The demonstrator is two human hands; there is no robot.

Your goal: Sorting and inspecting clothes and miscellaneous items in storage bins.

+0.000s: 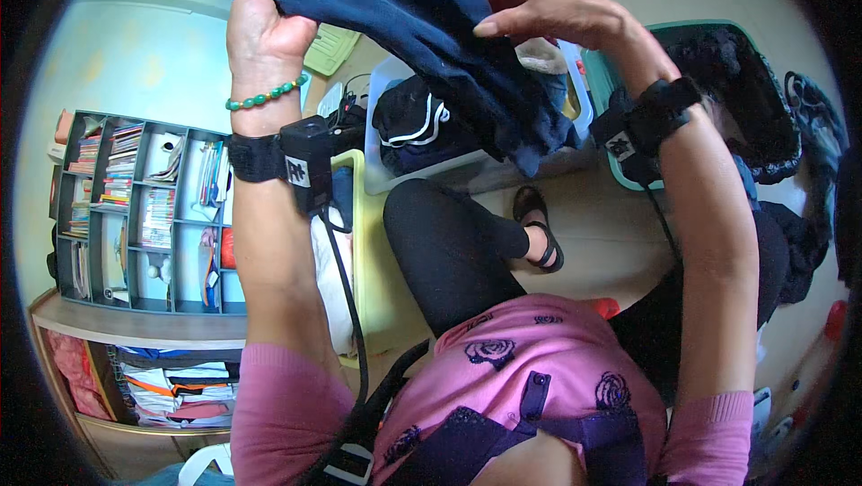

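A dark navy garment (404,15) is held up in front of me, over the storage bins. At its left end, my left hand (266,21) grips the cloth with the thumb pointing up. My right hand (545,8) pinches its right edge between thumb and fingers, though the fingertips are partly hidden. The lower part of the cloth hangs in loose folds. Below it stands a clear plastic bin (411,176) with folded clothes, among them a black garment with white trim (407,116). The garment's top runs out of the picture.
Dark fluffy clothing (727,75) fills a green bin (630,176) on the right. A yellow-green bin (360,250) with clothes stands by my left forearm. Further left are a bookshelf (135,250) and a cabinet with folded clothes (178,385). More dark clothing (811,217) lies at far right.
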